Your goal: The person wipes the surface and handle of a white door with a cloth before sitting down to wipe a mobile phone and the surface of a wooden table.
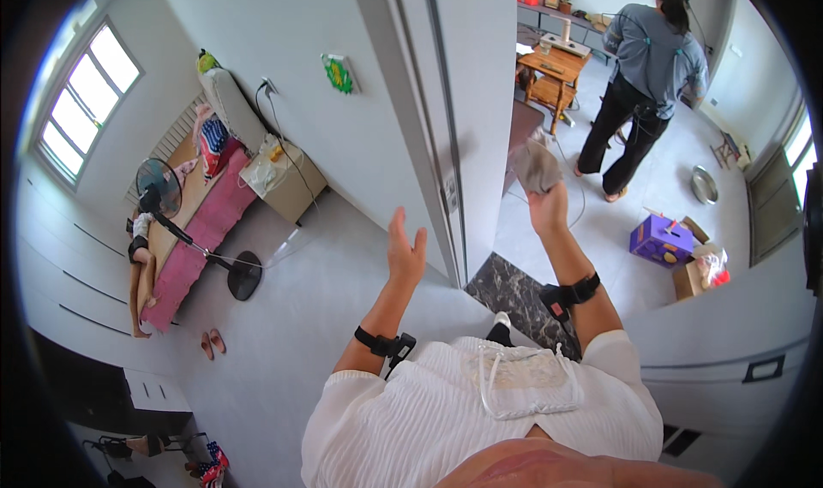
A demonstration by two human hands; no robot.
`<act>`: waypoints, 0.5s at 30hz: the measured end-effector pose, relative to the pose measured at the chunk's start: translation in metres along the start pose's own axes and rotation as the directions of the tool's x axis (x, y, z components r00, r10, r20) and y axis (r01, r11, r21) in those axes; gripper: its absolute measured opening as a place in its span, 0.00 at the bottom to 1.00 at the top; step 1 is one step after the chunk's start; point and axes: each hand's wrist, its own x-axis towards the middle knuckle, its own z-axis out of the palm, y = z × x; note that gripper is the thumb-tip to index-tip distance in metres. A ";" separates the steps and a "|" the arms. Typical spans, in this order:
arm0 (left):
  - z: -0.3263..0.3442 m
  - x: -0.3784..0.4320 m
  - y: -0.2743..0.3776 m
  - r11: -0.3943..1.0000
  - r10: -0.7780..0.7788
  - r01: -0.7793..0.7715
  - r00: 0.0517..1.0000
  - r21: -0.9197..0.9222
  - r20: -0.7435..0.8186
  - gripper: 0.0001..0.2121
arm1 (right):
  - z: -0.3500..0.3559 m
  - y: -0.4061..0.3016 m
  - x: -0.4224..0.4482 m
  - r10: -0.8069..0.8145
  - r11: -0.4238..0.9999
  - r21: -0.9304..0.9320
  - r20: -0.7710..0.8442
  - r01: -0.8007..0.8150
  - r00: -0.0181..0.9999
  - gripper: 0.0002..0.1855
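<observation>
My right hand (548,206) is raised in the doorway, shut on a grey-brown cloth (537,166) that hangs over its fingers. My left hand (406,246) is held up beside the door frame (443,166), empty, with thumb and fingers apart. A black strap with a small device sits on each forearm. Close to the cloth is the edge of the white door panel (479,102). A dark marbled threshold (514,295) lies on the floor below my hands.
Another person (656,64) stands in the far room by a wooden table (558,64). A purple box (662,238) and metal basin (705,184) are on that floor. At left, a standing fan (244,276) is beside a bed (206,256) where someone lies; a nightstand (289,189) stands near.
</observation>
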 end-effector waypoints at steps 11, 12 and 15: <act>0.059 0.159 0.070 0.882 0.464 -0.382 0.802 0.275 -0.377 0.33 | 0.098 0.042 0.116 -0.439 0.125 -0.448 0.775 0.885 0.454 0.29; 0.062 0.158 0.062 0.882 0.464 -0.377 0.803 0.285 -0.375 0.33 | 0.104 0.041 0.122 -0.451 0.092 -0.444 0.779 0.891 0.435 0.28; 0.064 0.162 0.051 0.882 0.468 -0.391 0.792 0.263 -0.392 0.33 | 0.147 0.005 0.150 -0.503 -0.017 -0.413 0.791 0.910 0.350 0.28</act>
